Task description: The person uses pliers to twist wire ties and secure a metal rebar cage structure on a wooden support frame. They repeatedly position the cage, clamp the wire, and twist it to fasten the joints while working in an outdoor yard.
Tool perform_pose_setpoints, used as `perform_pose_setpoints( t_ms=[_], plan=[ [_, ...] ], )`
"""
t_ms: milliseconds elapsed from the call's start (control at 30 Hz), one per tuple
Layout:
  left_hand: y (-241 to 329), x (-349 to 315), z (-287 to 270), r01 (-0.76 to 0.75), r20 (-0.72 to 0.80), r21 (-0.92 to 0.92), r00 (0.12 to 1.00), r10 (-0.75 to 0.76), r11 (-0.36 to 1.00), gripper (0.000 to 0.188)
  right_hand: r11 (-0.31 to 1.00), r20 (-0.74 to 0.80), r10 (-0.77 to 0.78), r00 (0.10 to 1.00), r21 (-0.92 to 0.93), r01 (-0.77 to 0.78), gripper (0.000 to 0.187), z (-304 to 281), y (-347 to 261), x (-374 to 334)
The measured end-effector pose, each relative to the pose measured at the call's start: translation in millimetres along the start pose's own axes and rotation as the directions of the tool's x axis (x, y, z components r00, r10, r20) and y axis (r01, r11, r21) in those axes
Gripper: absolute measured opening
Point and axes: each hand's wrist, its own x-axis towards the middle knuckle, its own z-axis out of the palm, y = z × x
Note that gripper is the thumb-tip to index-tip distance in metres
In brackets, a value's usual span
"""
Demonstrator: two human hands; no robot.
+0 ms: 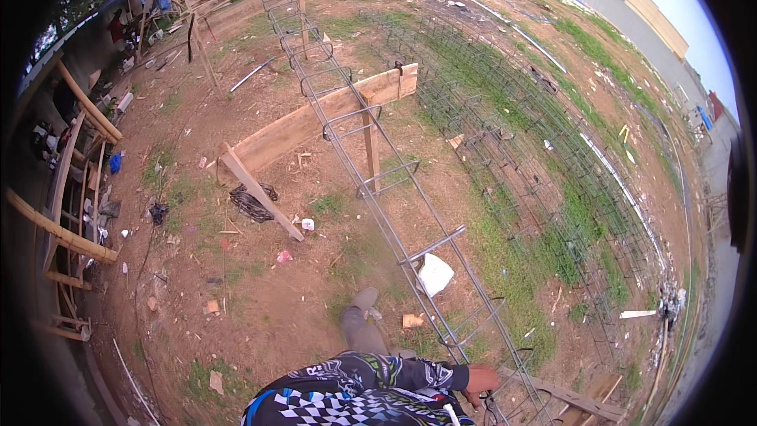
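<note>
The long-sleeved black jersey [371, 371] bears black-and-white checks [315, 405], blue edging [255, 404] and green-and-white graphics; greyish-brown trousers [363, 334] meet a similarly dull shoe [365, 298].

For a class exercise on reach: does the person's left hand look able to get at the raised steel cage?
Probably yes: the left hand is at the near part of the raised steel cage, with nothing visible blocking it; exact contact is unclear.
</note>
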Motion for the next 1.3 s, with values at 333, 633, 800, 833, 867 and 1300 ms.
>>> perform_pose_setpoints(
  t_ms=[333,633,800,833,867,1300],
  plan=[
    [45,-230,-190,0.626,-0.749,-0.105,0.462,-0.476,0.773,0.084,0.973,-0.117,-0.171,0.978,0.134,0.186,0.041,9,-14,72],
    [151,-609,-348,0.866,-0.872,-0.489,-0.481,-0.094,0.102,0.103,0.925,-0.196,-0.299,0.934,0.179,0.334,0.041,46,-75,88],
    [192,-666,-383,0.818,-0.848,-0.529,-0.504,-0.162,0.224,0.106,0.914,-0.224,-0.297,0.928,0.215,0.344,0.041,75,-107,78],
    [189,-684,-383,0.806,-0.844,-0.536,-0.502,-0.189,0.251,0.107,0.914,-0.228,-0.290,0.929,0.223,0.340,0.041,80,-115,75],
    [191,-702,-385,0.794,-0.838,-0.545,-0.510,-0.192,0.268,0.107,0.913,-0.232,-0.289,0.929,0.225,0.341,0.041,88,-120,71],
    [235,-812,-396,0.742,-0.800,-0.598,-0.575,-0.170,0.303,0.106,0.912,-0.250,-0.235,0.939,0.279,0.302,0.041,136,-181,48]
  ],
)
